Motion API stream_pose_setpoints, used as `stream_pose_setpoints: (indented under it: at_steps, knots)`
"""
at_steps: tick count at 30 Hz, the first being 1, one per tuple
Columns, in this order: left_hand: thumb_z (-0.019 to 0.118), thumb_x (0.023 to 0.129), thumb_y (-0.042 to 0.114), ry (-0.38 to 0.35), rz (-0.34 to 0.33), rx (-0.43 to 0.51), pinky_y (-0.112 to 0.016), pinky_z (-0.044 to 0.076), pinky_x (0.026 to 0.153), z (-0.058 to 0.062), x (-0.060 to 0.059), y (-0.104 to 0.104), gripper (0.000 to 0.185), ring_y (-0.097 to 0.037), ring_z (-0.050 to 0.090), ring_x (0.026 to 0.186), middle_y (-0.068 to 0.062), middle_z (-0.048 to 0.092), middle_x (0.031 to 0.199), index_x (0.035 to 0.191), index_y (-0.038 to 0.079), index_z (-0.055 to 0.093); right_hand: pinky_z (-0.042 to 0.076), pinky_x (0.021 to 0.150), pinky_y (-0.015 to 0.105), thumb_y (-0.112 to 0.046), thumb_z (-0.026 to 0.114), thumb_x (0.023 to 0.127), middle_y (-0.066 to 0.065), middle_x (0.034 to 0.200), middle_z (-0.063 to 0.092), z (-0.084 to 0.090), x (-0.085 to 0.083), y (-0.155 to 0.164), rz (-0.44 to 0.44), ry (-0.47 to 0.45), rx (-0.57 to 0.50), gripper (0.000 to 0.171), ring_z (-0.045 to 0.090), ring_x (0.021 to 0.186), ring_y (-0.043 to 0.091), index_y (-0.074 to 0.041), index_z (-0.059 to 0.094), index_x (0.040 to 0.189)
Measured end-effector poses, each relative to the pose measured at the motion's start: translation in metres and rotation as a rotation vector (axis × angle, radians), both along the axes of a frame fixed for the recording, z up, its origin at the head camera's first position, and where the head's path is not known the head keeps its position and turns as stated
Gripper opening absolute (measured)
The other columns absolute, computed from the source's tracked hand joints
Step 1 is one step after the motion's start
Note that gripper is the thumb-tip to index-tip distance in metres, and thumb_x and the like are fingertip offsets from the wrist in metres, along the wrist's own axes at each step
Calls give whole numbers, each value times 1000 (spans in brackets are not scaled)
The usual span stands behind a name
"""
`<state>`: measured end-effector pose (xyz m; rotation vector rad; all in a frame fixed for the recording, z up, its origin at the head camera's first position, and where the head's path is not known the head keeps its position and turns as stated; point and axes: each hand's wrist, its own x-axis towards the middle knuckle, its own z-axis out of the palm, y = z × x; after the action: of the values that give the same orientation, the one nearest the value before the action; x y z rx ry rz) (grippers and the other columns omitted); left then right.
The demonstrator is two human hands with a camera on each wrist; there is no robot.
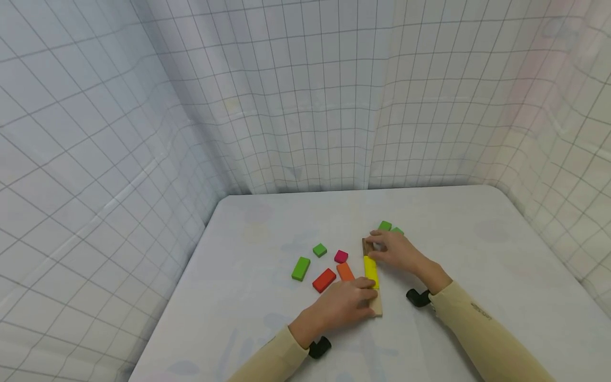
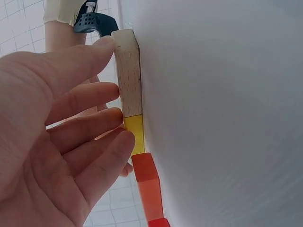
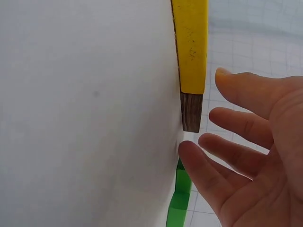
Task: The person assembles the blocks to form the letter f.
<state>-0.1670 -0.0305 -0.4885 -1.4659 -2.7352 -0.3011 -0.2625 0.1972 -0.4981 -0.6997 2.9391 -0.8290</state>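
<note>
1. Flanking the yellow painted oblong block [image 1: 371, 269], the landmark here, are two hands. The left hand [image 1: 342, 302], fingers loosely extended, lies at its near end, thumb touching the pale bare-wood oblong block [image 2: 129, 75] that abuts that end.
2. The right hand [image 1: 398, 252] is spread at the yellow block's far end, thumb and fingers parted about the dark brown wooden block [image 3: 191, 113]; it pinches nothing, and firm contact cannot be told.
3. The step seems to be squaring this row. Judged so, light, even pressure from both ends would close the joints; flat fingertips along the sides would keep it straight, whereas a hard push might buckle it.
4. Left of the yellow block: an orange oblong block [image 1: 345, 271], a red oblong block [image 1: 324, 280], a small crimson block [image 1: 341, 256], a small green block [image 1: 320, 250] and a long green block [image 1: 300, 268].
5. Beyond it: two green blocks [image 1: 384, 225].
6. Containers: none visible; all blocks lie on the white-covered table [image 1: 262, 223].
</note>
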Motion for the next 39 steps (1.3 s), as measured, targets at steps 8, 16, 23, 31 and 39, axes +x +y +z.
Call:
stream_pose_setpoints:
  at_steps: [8,16,23,31,39]
  knots:
    - [71,95,41,-75,31,0,-21,50,95,12,-2,-8,41,-12,51,132,1,57,141,132,23,68,48,98,57,-30,75,93,18,143,54,4,21,7,77,49,50,57,55,125,39,-9,58,143]
    - [68,98,30,-86,39,-10,-28,44,105,18,-22,-24,37,-16,51,132,-2,59,140,132,17,68,39,109,55,-46,74,91,9,155,42,7,43,10,165,-12,89,71,39,141,34,-10,51,148]
    - [72,95,21,-107,83,-18,-29,44,105,24,-37,-32,32,-17,55,126,0,65,131,127,16,72,36,109,61,-68,67,84,4,164,26,5,62,9,176,-97,136,96,22,149,34,-13,37,157]
    - [78,89,13,-110,73,-25,-26,47,99,15,-46,-35,30,-19,55,118,0,66,126,118,19,76,31,111,62,-68,66,85,6,166,20,3,72,9,205,-97,170,100,17,150,40,-10,31,159]
    - [75,89,10,-64,94,-36,-25,49,95,11,-55,-32,30,-20,55,112,2,66,124,117,20,76,31,111,63,-68,65,86,9,166,21,2,71,9,203,-68,195,101,20,149,41,-9,28,160]
